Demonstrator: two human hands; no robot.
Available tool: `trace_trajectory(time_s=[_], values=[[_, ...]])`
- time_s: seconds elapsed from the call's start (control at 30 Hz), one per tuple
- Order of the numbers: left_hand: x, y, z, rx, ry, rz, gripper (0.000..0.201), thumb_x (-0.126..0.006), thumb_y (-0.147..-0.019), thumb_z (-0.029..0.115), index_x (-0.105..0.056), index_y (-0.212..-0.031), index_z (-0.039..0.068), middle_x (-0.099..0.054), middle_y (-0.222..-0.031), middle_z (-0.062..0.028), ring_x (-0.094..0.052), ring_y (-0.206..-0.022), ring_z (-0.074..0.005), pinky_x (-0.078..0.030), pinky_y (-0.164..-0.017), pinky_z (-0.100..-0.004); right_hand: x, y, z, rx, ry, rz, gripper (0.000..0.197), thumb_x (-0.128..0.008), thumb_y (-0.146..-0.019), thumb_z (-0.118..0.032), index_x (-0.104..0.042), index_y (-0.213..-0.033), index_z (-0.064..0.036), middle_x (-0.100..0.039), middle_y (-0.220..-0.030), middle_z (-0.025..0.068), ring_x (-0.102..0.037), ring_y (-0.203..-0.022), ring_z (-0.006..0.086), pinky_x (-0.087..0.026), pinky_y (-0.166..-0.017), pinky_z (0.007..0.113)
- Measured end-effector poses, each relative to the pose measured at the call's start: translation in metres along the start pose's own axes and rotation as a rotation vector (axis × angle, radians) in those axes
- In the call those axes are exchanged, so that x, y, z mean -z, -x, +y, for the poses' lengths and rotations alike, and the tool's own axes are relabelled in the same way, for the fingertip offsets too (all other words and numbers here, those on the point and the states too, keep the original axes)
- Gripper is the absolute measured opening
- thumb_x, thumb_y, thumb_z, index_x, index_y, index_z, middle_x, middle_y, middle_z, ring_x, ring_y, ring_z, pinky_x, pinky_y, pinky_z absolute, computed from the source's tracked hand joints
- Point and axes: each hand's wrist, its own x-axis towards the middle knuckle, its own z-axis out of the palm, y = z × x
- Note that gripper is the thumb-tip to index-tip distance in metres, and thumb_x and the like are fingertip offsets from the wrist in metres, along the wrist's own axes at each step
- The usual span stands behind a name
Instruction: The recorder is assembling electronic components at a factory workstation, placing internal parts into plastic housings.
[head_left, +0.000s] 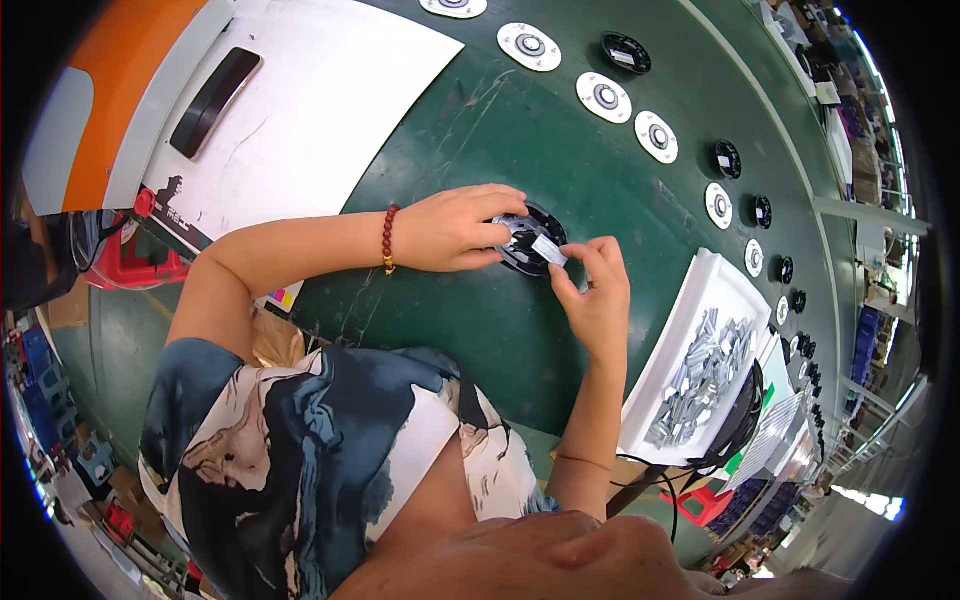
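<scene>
A round black plastic part [517,256] with a glossy inside lies on the green workbench in front of me. My left hand [450,230] reaches over its left side, fingers bent, and the fingertips rest on or in it. What those fingertips press on is partly hidden. At the right side of the part, my right hand [600,295] pinches a small pale silvery rectangular piece [548,250] between thumb and fingers. That piece lies over the black part's right edge; I cannot tell if it touches.
To the right stands a white tray [655,385] of many small silvery pieces [703,375], with black cables [742,425] beside it. White discs [605,97] and black round parts [627,54] line the bench's far side. A dark elongated device [215,103] lies on a white sheet [330,90] at left.
</scene>
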Motion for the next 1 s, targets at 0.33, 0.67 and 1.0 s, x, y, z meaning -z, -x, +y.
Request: trace_trajectory(time_s=[0.33, 0.67, 1.0], values=[[0.001, 0.001, 0.001, 0.069, 0.076, -0.006, 0.028, -0.076, -0.073, 0.008, -0.060, -0.093, 0.002, -0.054, -0.118, -0.0162, -0.052, -0.121, -0.0375, -0.050, -0.093, -0.0436, -0.006, -0.016, -0.016, 0.042, 0.219, -0.136, 0.020, -0.073, -0.076, -0.015, -0.067, -0.093, -0.0069, -0.056, -0.089, 0.0058, -0.061, -0.070, 0.0256, -0.048, -0.060, 0.038], [0.000, 0.001, -0.002, 0.068, 0.080, -0.005, 0.032, -0.079, -0.071, 0.011, -0.060, -0.095, 0.002, -0.055, -0.117, -0.0155, -0.053, -0.119, -0.0372, -0.050, -0.093, -0.0431, -0.009, -0.021, -0.022, 0.024, 0.220, -0.163, 0.019, -0.073, -0.076, -0.015, -0.067, -0.092, -0.0071, -0.056, -0.089, 0.0071, -0.062, -0.073, 0.0282, -0.048, -0.061, 0.040], [0.000, -0.001, 0.000, 0.043, 0.010, -0.014, 0.030, -0.078, -0.072, 0.014, -0.065, -0.096, 0.003, -0.053, -0.112, -0.0153, -0.052, -0.114, -0.0350, -0.050, -0.090, -0.0416, -0.011, -0.018, -0.025, 0.015, 0.250, -0.092, 0.018, -0.069, -0.081, -0.011, -0.068, -0.098, -0.0076, -0.056, -0.084, 0.0084, -0.061, -0.070, 0.0284, -0.048, -0.061, 0.038]])
